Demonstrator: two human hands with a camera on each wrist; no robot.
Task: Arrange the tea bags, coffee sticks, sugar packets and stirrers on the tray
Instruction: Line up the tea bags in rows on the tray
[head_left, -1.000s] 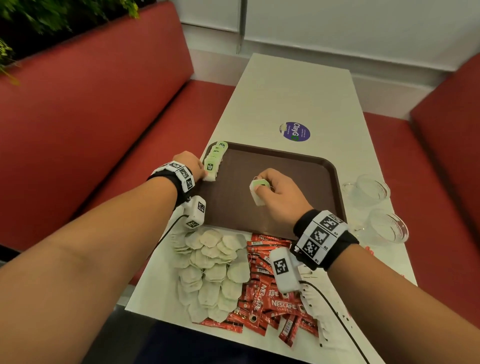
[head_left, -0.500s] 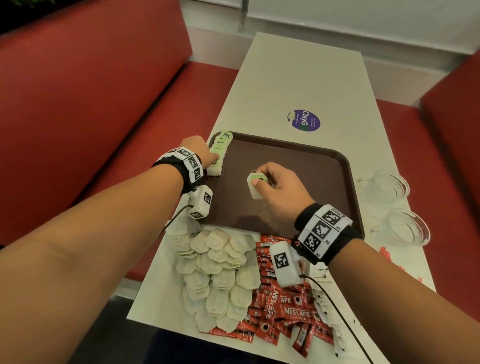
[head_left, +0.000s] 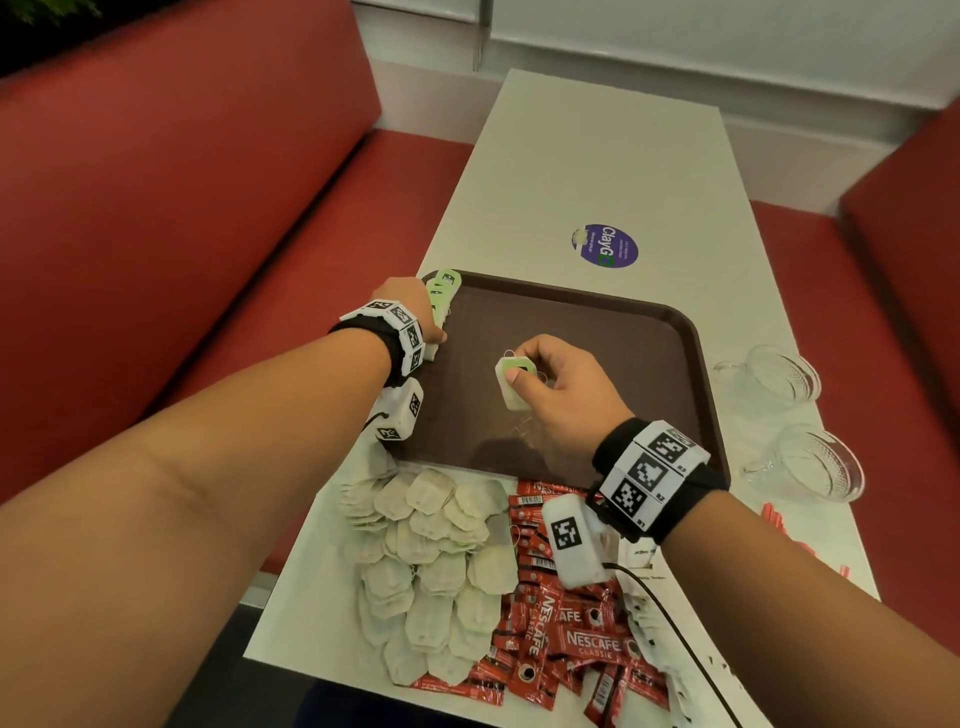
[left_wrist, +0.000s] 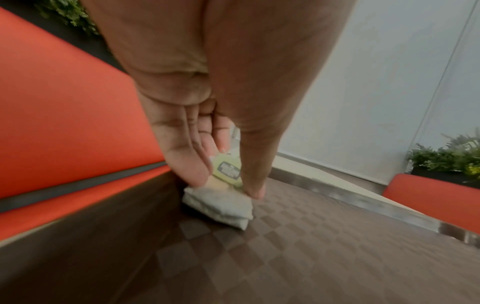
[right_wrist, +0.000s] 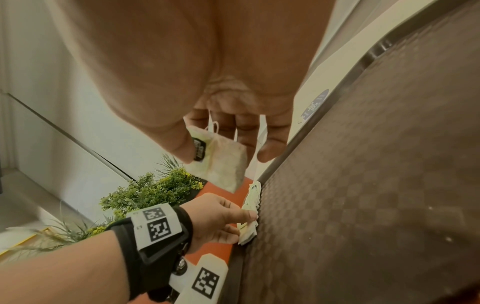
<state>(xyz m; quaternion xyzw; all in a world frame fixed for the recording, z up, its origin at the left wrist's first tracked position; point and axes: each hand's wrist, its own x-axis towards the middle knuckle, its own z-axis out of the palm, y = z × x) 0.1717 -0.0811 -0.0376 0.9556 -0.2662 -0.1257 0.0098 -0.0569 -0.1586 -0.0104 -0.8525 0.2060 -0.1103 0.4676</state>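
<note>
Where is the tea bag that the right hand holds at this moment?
In the head view the tea bag is pinched by the right hand over the middle of the brown tray, apart from the tea-bag row at its left edge.

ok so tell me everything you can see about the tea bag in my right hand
The tea bag is a small off-white pouch of soft, papery material with a pale green tag laid against its upper part and a thin white string looping above. In the right wrist view the tag bears a dark printed label. The right hand pinches it between thumb and fingers, thumb on the tag. It hangs above the middle of the brown tray, apparently clear of its surface.
</note>
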